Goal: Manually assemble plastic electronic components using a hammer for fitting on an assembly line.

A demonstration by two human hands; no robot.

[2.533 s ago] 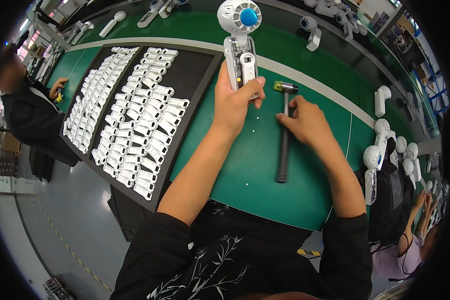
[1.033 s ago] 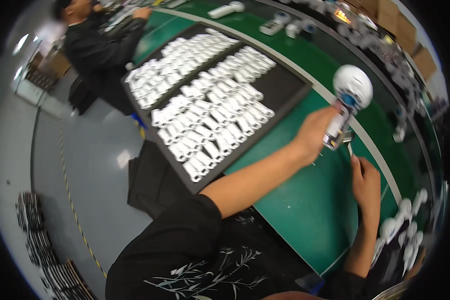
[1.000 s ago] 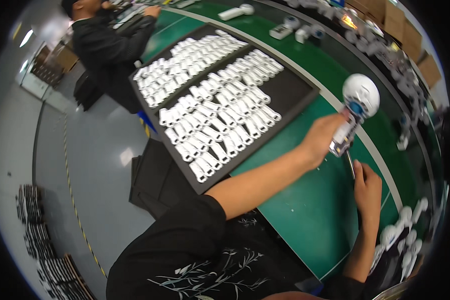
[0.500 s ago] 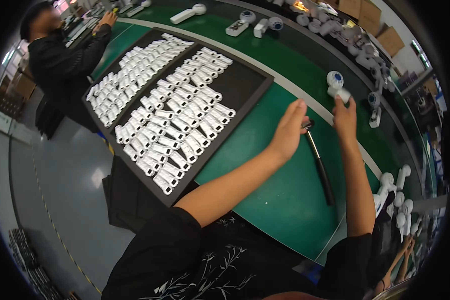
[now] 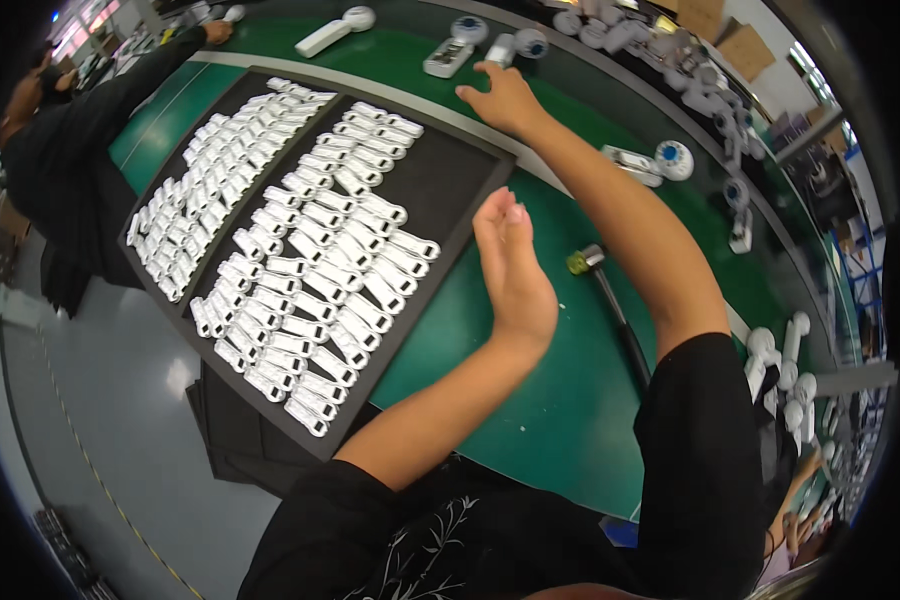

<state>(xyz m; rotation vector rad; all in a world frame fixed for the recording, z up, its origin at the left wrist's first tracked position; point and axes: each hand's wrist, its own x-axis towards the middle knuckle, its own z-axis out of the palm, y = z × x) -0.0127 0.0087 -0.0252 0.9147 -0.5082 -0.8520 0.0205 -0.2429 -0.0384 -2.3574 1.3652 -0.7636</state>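
My right hand point(image 5: 510, 102) reaches far forward over the green belt, thumb and fingers apart. Its fingertips are at the handle of a white handheld fan point(image 5: 500, 50) with a round head; I cannot tell whether they touch it. My left hand point(image 5: 515, 265) hovers over the green table, fingers stretched upward and nothing visible in it. To its right lies a mallet point(image 5: 615, 315) with a yellow-green head and a dark grip. Another white fan point(image 5: 632, 163) with a blue-centred head lies on the belt beside my right forearm.
A black tray point(image 5: 448, 190) on my left holds many white handle shells point(image 5: 310, 245) in rows. More fans point(image 5: 450, 55) lie along the belt point(image 5: 400, 65), with a crowd of them at the far right. A co-worker point(image 5: 80, 150) in black stands at the far left.
My right hand has let go of the fan at the right, now lying on the belt, and has moved far left to another. My left hand has drawn left, away from the mallet.
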